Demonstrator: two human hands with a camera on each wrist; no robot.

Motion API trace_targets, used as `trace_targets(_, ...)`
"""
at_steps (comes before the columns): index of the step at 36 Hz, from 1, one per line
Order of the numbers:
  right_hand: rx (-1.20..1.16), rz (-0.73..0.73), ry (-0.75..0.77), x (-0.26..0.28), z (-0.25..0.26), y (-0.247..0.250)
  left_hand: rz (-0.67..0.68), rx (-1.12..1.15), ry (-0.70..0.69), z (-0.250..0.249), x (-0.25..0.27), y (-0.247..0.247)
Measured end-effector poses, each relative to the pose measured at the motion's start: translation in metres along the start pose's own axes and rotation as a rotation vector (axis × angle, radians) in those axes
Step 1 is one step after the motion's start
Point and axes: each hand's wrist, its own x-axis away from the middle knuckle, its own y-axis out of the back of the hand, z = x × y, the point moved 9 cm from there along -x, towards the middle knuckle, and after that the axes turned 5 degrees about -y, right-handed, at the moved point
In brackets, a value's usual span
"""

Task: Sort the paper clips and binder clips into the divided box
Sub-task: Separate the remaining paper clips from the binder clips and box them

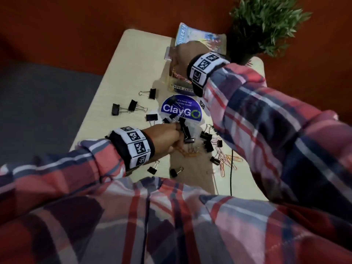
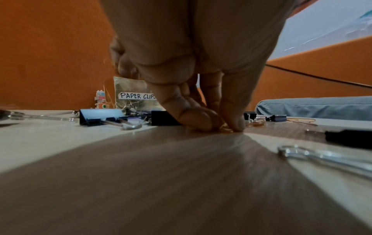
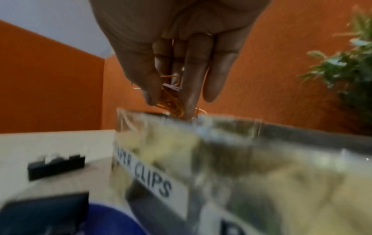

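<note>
A clear plastic box (image 1: 172, 78) labelled "PAPER CLIPS" (image 3: 241, 151) stands at the back of the pale table (image 1: 133, 60). My right hand (image 1: 179, 56) hovers over its open top, pinching a bunch of gold paper clips (image 3: 171, 98) just above the rim. Nearer me, my left hand (image 1: 176, 146) is down on the table, its thumb and fingers pinching a gold paper clip (image 2: 226, 129). Several black binder clips (image 1: 152, 93) lie scattered around it, and loose paper clips (image 1: 224, 159) lie to its right.
A round blue "ClayGo" sticker (image 1: 181, 109) lies in front of the box. A potted plant (image 1: 266, 25) and a printed packet (image 1: 190, 35) sit behind it. A thin black cable (image 1: 231, 178) crosses the near table edge. A grey cushion (image 1: 38, 111) lies left of the table.
</note>
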Motion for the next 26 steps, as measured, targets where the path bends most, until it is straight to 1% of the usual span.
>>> trace_targets(3, -0.008, 0.05, 0.023, -0.005, 0.002, -0.017, -0.029, 0.032, 0.0, 0.0, 0.001, 0.002)
trace_targets(6, -0.039, 0.074, 0.039, -0.004, -0.002, -0.021, -0.032, 0.041, -0.016, -0.005, 0.001, -0.001)
trace_targets(8, -0.096, 0.05, 0.03, -0.001, -0.01, -0.015, -0.035, 0.038, -0.02, -0.011, -0.001, -0.003)
trace_targets(13, -0.223, -0.115, -0.073, 0.035, -0.049, 0.008, -0.065, -0.034, -0.056, -0.031, -0.006, -0.005)
trace_targets(15, -0.254, -0.136, -0.118, 0.059, -0.067, 0.01, -0.089, -0.064, -0.064, -0.037, -0.007, -0.005)
trace_targets(17, -0.258, -0.126, -0.155, 0.085, -0.083, 0.004, -0.093, -0.096, -0.062, -0.04, -0.01, -0.006)
trace_targets(20, -0.234, -0.017, -0.248, 0.124, -0.113, -0.026, -0.066, -0.148, -0.062, -0.044, -0.016, -0.011)
trace_targets(23, -0.193, 0.167, -0.33, 0.165, -0.136, -0.065, -0.037, -0.173, -0.073, -0.049, -0.021, -0.015)
trace_targets(26, -0.083, 0.322, -0.365, 0.202, -0.142, -0.097, -0.021, -0.18, -0.078, -0.052, -0.024, -0.018)
